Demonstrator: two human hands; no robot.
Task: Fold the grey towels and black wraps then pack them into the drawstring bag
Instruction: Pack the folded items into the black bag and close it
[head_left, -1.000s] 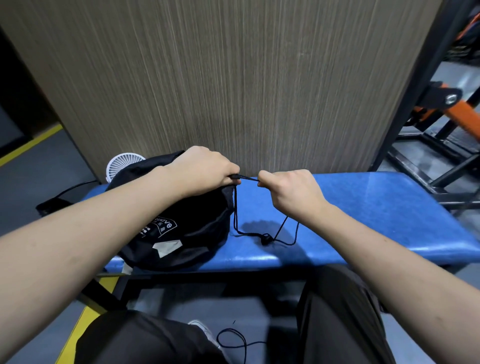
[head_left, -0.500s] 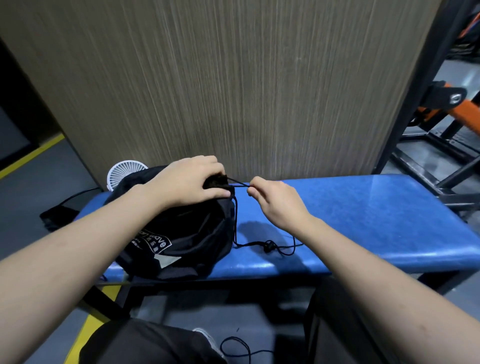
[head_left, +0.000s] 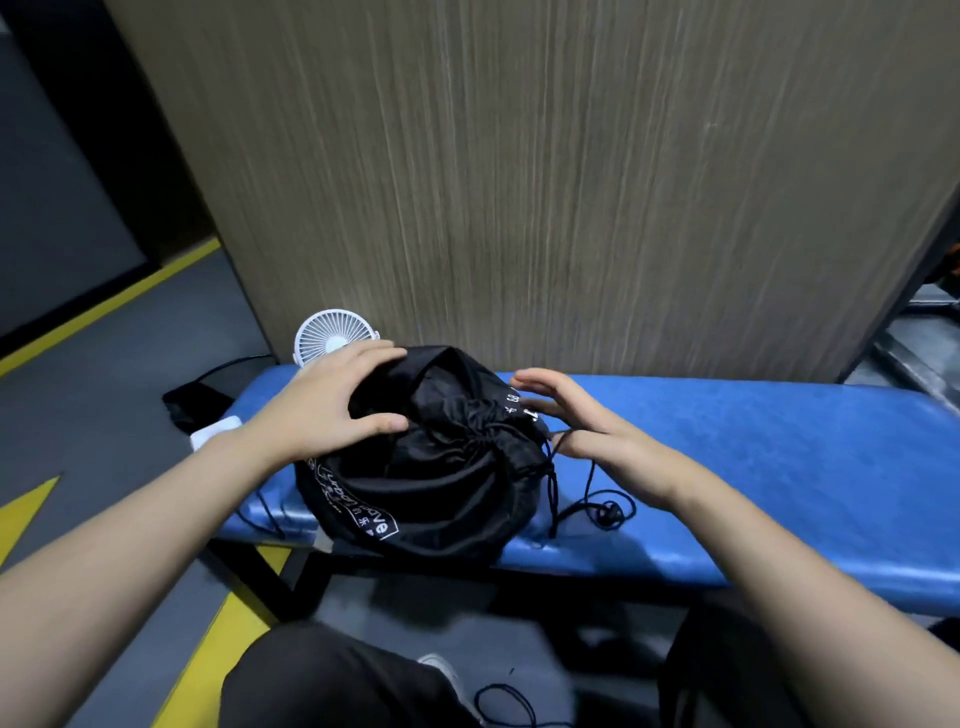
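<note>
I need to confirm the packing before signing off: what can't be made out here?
- Head view: contents of the black drawstring bag; its cinched mouth hides any towels or wraps.
- White print beside the right hand: too small.
- White round fan: base hidden behind the left hand.

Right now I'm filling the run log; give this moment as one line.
bag: cinched, on bench | left hand: open, resting on bag | right hand: open beside bag | cord: loose on bench

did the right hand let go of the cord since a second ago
Yes. The right hand no longer pinches the cord; it has opened beside the drawstring bag, over the blue bench.
</note>
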